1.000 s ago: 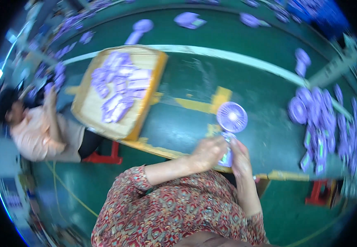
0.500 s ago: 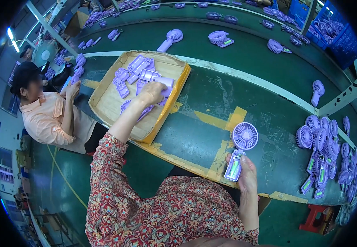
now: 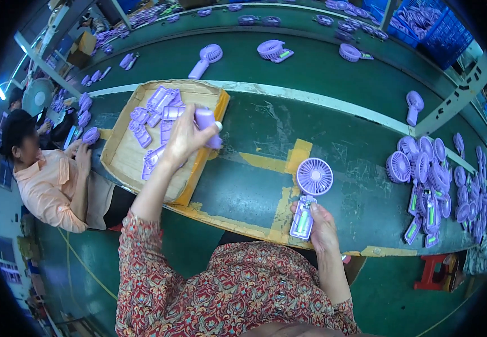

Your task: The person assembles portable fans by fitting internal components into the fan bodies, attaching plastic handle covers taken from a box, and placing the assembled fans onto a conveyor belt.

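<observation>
A purple plastic handle cover [image 3: 206, 124] is pinched in my left hand [image 3: 186, 137], just above the right edge of the cardboard tray [image 3: 121, 147]. More loose purple covers [image 3: 162, 100] lie inside that tray. My right hand [image 3: 323, 226] grips a purple handheld fan [image 3: 314, 177] by its handle, with the round grille pointing away from me. The handle's open face shows a bright green cell inside. The fan is over the near part of the green table.
On the right of the table [image 3: 254, 185] is a heap of purple fans [image 3: 426, 168]. Beyond a white rail, a green conveyor belt [image 3: 305, 70] carries spaced-out fans. A co-worker [image 3: 52, 174] sits at left, and a red stool [image 3: 431, 272] stands below the table at right.
My left hand has lifted a purple cover out of the cardboard tray. My right hand still holds the fan. The whole view has shifted slightly.
</observation>
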Motion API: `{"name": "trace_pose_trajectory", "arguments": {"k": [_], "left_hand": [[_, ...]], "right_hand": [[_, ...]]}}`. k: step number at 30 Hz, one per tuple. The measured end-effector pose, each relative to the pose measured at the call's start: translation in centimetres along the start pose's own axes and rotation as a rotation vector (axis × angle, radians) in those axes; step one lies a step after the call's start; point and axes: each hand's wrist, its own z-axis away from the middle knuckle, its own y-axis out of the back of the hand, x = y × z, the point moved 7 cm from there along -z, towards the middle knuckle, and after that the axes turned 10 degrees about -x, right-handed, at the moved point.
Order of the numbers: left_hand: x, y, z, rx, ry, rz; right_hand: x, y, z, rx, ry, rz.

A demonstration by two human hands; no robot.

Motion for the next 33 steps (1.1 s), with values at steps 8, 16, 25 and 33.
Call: {"name": "trace_pose_trajectory", "arguments": {"k": [8, 16, 25, 33], "left_hand": [[0.1, -17.1, 7.6, -0.422, 0.208, 0.891], [6.4, -13.6, 9.0, -0.335, -0.326, -0.19], [5.6, -15.2, 9.1, -0.433, -0.197, -0.216], [7.3, -14.7, 11.2, -0.419, -0.355, -0.232]], "right_hand": [[0.0, -0.3, -0.2, 0.001, -0.004, -0.034], [0.1, -0.2, -0.6, -0.005, -0.022, -0.042], [0.4, -0.1, -0.3, 0.003, -0.019, -0.061], [-0.2, -0.7, -0.2, 0.01, 0.001, -0.099]]}}
